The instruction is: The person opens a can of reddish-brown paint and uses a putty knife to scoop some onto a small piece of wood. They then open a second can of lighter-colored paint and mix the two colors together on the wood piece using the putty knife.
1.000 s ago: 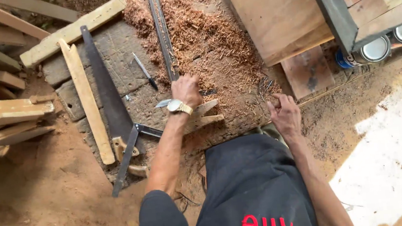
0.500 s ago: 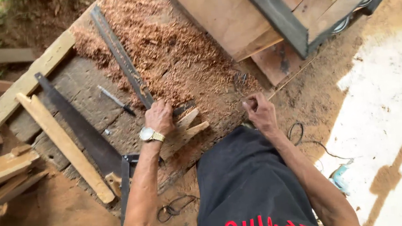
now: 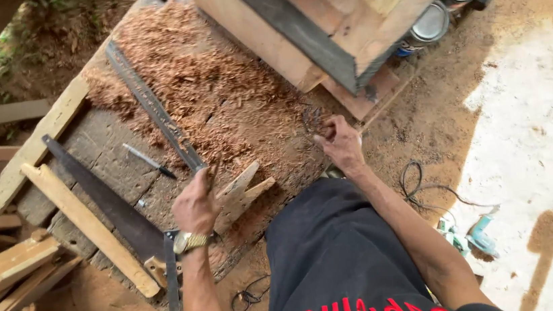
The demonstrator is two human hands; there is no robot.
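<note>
Nearest, the left hand (image 3: 195, 207), wearing a wristwatch, curls loosely over the lower end of a long metal ruler (image 3: 154, 113) beside small wood offcuts (image 3: 243, 192), while farther on the right hand (image 3: 339, 144) pinches a dark wiry tangle (image 3: 312, 119) above the sawdust-strewn floor (image 3: 216, 93).

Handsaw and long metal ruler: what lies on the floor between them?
In the head view, a pen lies on the stone slabs between the handsaw and the metal ruler.
</note>
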